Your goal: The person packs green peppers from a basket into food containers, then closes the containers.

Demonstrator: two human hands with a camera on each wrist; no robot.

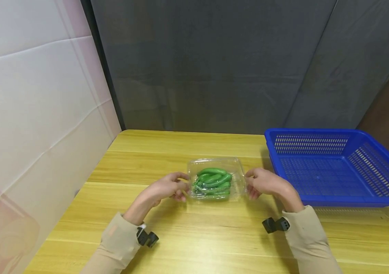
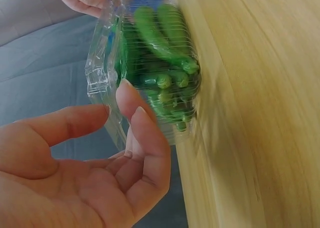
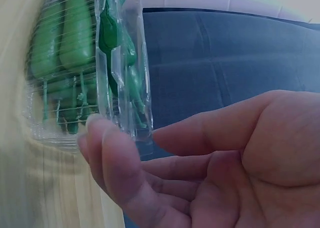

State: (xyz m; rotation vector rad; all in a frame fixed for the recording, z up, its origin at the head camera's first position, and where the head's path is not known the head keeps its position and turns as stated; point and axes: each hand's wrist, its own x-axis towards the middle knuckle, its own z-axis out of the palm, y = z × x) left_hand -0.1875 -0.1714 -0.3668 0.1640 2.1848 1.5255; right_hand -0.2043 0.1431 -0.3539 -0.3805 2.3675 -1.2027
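A clear plastic clamshell box (image 1: 239,182) with a lid sits on the table, with several long green peppers (image 1: 215,179) inside; thin stems show on some of them in the right wrist view. At its left end my left hand (image 1: 172,186) pinches the rim, thumb on the lid side and fingertips against the ribbed wall (image 2: 160,43). My right hand (image 1: 263,182) has the opposite end in the same kind of pinch, its thumb (image 3: 185,135) at the rim's corner and its fingers (image 3: 117,148) curled below.
A large blue plastic basket (image 1: 317,201) with slotted walls stands on the right of the wooden table (image 1: 194,236), close beyond my right hand. Dark grey cloth (image 1: 201,68) hangs behind the table, and a pale sheet (image 1: 36,95) stands along the left side.
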